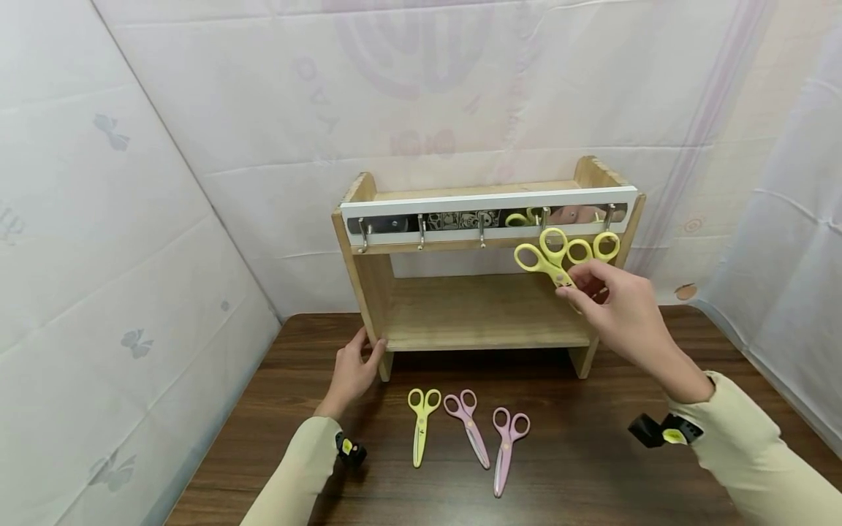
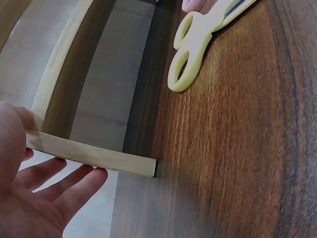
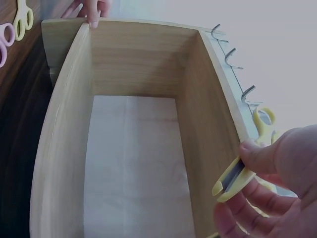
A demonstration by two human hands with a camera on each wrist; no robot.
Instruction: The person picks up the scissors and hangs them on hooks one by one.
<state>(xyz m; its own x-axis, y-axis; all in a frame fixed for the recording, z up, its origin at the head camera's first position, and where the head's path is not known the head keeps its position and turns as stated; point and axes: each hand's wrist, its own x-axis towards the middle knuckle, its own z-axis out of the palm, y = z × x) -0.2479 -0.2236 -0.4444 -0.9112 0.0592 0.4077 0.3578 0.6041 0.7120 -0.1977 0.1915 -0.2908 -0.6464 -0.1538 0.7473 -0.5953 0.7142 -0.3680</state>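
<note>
White printed cloth [image 1: 263, 95] hangs around the brown wood-grain table [image 1: 579, 446], where your left hand [image 1: 350, 372] grips the lower left side of the wooden shelf [image 1: 487, 310] between thumb and fingers; your right hand [image 1: 615, 303] pinches yellow scissors [image 1: 556, 272], handles upward, by the hook rail [image 1: 454, 202], just beside another yellow pair [image 1: 595, 253]; below, one yellow pair [image 1: 421, 425] and two pink pairs [image 1: 505, 451] lie on the table

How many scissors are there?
5: one yellow plastic-handled pair and two pink plastic-handled pairs on the dark wooden table; a second yellow pair in the right grip; a third yellow pair, partly hidden behind it, below the rightmost metal hook.
</note>
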